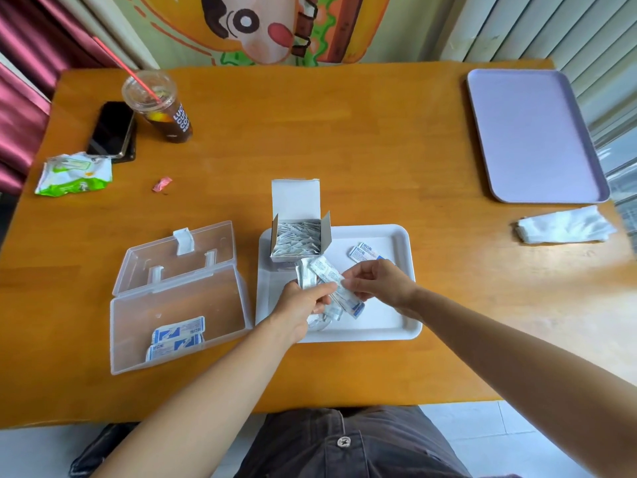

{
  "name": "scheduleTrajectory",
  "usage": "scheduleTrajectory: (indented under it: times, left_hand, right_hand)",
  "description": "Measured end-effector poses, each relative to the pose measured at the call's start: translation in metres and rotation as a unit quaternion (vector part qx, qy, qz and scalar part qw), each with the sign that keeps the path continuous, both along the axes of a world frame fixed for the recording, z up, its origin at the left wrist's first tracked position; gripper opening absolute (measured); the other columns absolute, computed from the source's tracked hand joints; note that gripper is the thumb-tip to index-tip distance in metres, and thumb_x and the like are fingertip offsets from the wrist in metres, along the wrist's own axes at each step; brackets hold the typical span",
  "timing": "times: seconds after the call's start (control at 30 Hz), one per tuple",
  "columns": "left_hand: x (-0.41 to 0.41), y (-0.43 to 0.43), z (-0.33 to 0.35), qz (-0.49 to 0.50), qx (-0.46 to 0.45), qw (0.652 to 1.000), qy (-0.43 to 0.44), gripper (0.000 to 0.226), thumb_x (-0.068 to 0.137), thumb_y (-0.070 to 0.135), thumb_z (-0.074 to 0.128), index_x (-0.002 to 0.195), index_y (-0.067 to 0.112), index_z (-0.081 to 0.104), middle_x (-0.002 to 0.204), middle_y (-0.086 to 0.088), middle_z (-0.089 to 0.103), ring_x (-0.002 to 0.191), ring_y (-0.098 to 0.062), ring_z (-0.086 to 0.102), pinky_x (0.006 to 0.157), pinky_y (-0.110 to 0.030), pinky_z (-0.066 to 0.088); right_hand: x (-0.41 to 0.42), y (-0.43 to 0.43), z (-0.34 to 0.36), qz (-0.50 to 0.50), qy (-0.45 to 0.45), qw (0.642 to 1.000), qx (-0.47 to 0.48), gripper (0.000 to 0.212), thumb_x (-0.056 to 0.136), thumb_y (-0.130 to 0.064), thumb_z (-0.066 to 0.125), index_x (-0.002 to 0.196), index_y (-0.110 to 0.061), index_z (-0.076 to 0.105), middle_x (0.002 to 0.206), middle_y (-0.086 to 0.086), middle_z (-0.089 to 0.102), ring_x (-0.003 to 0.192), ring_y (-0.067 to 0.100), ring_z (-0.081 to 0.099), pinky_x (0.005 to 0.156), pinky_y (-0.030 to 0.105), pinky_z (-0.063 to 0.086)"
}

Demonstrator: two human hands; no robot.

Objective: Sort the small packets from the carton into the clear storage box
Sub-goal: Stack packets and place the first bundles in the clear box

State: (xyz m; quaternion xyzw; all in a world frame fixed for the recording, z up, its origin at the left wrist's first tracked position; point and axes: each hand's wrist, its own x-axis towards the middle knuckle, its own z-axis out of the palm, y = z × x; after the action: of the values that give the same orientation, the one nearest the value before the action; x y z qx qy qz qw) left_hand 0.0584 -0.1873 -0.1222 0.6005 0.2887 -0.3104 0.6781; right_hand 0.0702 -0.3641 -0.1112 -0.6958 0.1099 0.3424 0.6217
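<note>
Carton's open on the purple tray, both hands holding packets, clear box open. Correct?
No. Head view: the carton sits open on the white tray, not the purple tray, which lies far right. The left hand and right hand do hold packets; the clear box is open.

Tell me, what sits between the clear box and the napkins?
The white tray with the carton; over it the left hand and right hand hold packets. Head view.
</note>
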Motion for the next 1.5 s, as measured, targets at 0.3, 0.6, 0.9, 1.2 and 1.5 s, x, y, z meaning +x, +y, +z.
scheduleTrajectory:
  times: [0.3, 0.6, 0.9, 1.2, 1.5]
  left_hand:
    - [0.001, -0.003, 0.003, 0.027, -0.044, 0.999, 0.008, 0.013, 0.089, 0.005, 0.064, 0.100, 0.001, 0.058, 0.075, -0.013, 0.055, 0.045, -0.010, 0.053, 0.036, -0.016, 0.026]
    - [-0.002, -0.003, -0.005, 0.009, 0.086, 0.996, -0.005, 0.022, 0.079, 0.019, 0.077, 0.092, 0.011, 0.061, 0.056, 0.002, 0.051, 0.039, -0.005, 0.044, 0.064, -0.029, 0.049]
    - [-0.005, -0.003, 0.002, 0.061, 0.098, 0.993, 0.021, 0.018, 0.084, 0.021, 0.072, 0.082, 0.014, 0.055, 0.058, -0.003, 0.047, 0.046, -0.012, 0.039, 0.050, -0.022, 0.038]
    - [-0.004, -0.004, 0.004, 0.014, 0.099, 0.995, -0.008, 0.010, 0.088, 0.016, 0.065, 0.084, 0.016, 0.056, 0.066, -0.006, 0.063, 0.036, -0.006, 0.048, 0.039, -0.015, 0.030]
    - [-0.003, -0.006, 0.006, 0.055, 0.097, 0.994, 0.007, 0.012, 0.087, 0.017, 0.066, 0.081, 0.018, 0.056, 0.074, -0.008, 0.061, 0.042, -0.009, 0.040, 0.039, -0.016, 0.031]
  right_hand:
    - [0.000, -0.001, -0.003, 0.003, 0.061, 0.998, 0.011, 0.019, 0.091, -0.012, 0.063, 0.077, -0.013, 0.050, 0.050, -0.011, 0.055, 0.048, 0.003, 0.051, 0.051, 0.017, 0.042]
    - [-0.007, -0.009, -0.003, 0.092, 0.106, 0.989, 0.038, 0.032, 0.078, -0.001, 0.075, 0.103, -0.005, 0.056, 0.088, 0.016, 0.068, 0.074, 0.023, 0.064, 0.068, 0.028, 0.051]
    - [-0.001, -0.030, 0.007, 0.096, 0.097, 0.991, 0.003, 0.032, 0.075, 0.010, 0.072, 0.100, -0.007, 0.063, 0.074, 0.008, 0.069, 0.065, 0.016, 0.063, 0.062, 0.023, 0.047]
    - [-0.004, -0.023, 0.005, 0.099, 0.096, 0.990, 0.014, 0.023, 0.081, 0.003, 0.070, 0.102, -0.002, 0.062, 0.073, 0.010, 0.070, 0.063, 0.014, 0.064, 0.057, 0.020, 0.048]
    - [0.003, -0.039, 0.004, 0.103, 0.113, 0.988, 0.005, 0.026, 0.077, 0.003, 0.073, 0.101, -0.005, 0.068, 0.074, 0.010, 0.070, 0.068, 0.020, 0.061, 0.064, 0.024, 0.047]
